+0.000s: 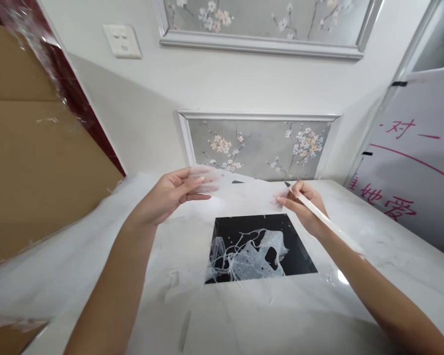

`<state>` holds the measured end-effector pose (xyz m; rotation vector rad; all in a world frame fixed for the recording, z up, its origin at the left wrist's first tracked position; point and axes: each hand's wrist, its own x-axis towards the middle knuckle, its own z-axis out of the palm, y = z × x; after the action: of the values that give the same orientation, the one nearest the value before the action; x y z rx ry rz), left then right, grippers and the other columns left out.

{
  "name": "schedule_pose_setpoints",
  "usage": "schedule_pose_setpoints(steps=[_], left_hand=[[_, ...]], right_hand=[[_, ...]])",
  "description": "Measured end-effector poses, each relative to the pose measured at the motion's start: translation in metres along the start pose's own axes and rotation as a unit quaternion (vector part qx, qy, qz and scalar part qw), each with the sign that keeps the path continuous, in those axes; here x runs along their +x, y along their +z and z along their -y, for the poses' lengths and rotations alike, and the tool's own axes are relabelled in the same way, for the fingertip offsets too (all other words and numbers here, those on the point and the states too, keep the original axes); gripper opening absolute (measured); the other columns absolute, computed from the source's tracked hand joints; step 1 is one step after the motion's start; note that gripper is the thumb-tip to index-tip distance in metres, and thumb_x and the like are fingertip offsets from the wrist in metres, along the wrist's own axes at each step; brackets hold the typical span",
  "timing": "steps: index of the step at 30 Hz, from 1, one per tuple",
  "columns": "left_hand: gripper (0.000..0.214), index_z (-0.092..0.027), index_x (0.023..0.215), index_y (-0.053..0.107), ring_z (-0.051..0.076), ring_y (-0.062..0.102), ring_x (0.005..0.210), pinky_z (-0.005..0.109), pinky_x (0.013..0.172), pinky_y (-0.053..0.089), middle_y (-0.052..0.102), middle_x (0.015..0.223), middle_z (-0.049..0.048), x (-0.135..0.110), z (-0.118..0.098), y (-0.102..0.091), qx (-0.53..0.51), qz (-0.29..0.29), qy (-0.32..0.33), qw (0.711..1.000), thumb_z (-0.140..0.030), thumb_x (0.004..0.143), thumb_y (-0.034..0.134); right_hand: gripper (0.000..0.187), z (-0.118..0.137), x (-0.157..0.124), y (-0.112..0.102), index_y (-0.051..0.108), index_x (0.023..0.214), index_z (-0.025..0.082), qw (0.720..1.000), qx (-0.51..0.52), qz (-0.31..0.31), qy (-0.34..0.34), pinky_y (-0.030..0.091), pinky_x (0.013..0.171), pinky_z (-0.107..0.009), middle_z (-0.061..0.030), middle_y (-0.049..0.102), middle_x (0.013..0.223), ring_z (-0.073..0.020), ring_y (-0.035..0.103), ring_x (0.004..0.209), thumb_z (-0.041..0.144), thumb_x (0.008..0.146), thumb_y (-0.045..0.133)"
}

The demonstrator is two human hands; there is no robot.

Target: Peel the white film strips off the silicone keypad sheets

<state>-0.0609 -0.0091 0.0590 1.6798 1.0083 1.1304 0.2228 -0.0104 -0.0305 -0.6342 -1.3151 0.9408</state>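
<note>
We're pinching a filmy sheet (pixel 251 193) between left hand (pixel 175 191) and right hand (pixel 308 203), right grip also closed round a slim white tool (pixel 331 226), stringy scraps (pixel 249 262) below!

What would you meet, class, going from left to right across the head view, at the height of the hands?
Brown cardboard → left hand → translucent sheet → right hand → white board with pink writing

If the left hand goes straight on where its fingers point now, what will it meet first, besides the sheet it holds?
Probably the right hand, at the other end of the translucent sheet, though depth is hard to judge from one view.
</note>
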Motion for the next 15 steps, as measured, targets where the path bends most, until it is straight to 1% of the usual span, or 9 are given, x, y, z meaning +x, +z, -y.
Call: schedule_pose_setpoints(steps=[4,6,9,12,14,15], left_hand=[[0.028,-0.022,0.103,0.067,0.023,0.066,0.098,0.032,0.080,0.058,0.070,0.104,0.0061,-0.002,-0.001,-0.019,0.028,-0.010,0.006,1.000,-0.034,0.077,0.067],[0.029,-0.022,0.103,0.067,0.023,0.066,0.097,0.032,0.079,0.059,0.071,0.103,0.0058,-0.004,-0.001,-0.030,0.029,-0.036,0.016,0.999,-0.033,0.076,0.069],[0.031,-0.022,0.105,0.066,0.023,0.067,0.096,0.032,0.079,0.059,0.071,0.101,0.0052,-0.008,-0.003,-0.047,0.019,-0.092,0.029,0.995,-0.030,0.075,0.069],[0.034,-0.021,0.107,0.064,0.022,0.066,0.097,0.032,0.079,0.059,0.070,0.104,0.0057,-0.010,-0.001,-0.065,0.025,-0.132,0.039,0.990,-0.030,0.075,0.069],[0.038,-0.020,0.114,0.059,0.023,0.064,0.102,0.032,0.083,0.057,0.068,0.110,0.0077,-0.007,0.005,-0.078,0.060,-0.147,0.042,0.986,-0.032,0.078,0.066],[0.042,-0.020,0.121,0.054,0.023,0.062,0.106,0.033,0.087,0.055,0.065,0.116,0.0093,-0.004,0.010,-0.084,0.100,-0.150,0.033,0.983,-0.034,0.081,0.061]], right_hand=[[0.038,0.003,0.007,0.014,0.038,0.069,0.021,1.000,-0.013,0.002,-0.028,0.053,0.061,-0.028,0.0011,0.066,0.072,-0.0154,0.067,0.068,0.029,0.067,0.075],[0.038,0.002,0.017,0.025,0.038,0.069,0.021,0.999,0.000,0.003,-0.048,0.053,0.061,-0.027,0.0016,0.065,0.074,-0.0146,0.067,0.068,0.029,0.067,0.075],[0.037,-0.003,0.040,0.046,0.038,0.071,0.021,0.997,0.030,0.003,-0.074,0.052,0.061,-0.025,0.0028,0.063,0.074,-0.0137,0.067,0.070,0.031,0.067,0.074],[0.038,-0.015,0.068,0.071,0.036,0.072,0.022,0.996,0.042,0.018,-0.074,0.052,0.064,-0.024,0.0032,0.060,0.076,-0.0134,0.066,0.073,0.034,0.067,0.072],[0.038,-0.029,0.088,0.088,0.034,0.073,0.022,0.998,0.007,0.025,-0.053,0.051,0.068,-0.025,0.0023,0.059,0.081,-0.0128,0.065,0.078,0.038,0.070,0.068],[0.037,-0.037,0.097,0.097,0.033,0.074,0.022,0.999,-0.027,0.031,-0.031,0.051,0.071,-0.025,0.0013,0.059,0.085,-0.0126,0.064,0.082,0.040,0.071,0.064]])
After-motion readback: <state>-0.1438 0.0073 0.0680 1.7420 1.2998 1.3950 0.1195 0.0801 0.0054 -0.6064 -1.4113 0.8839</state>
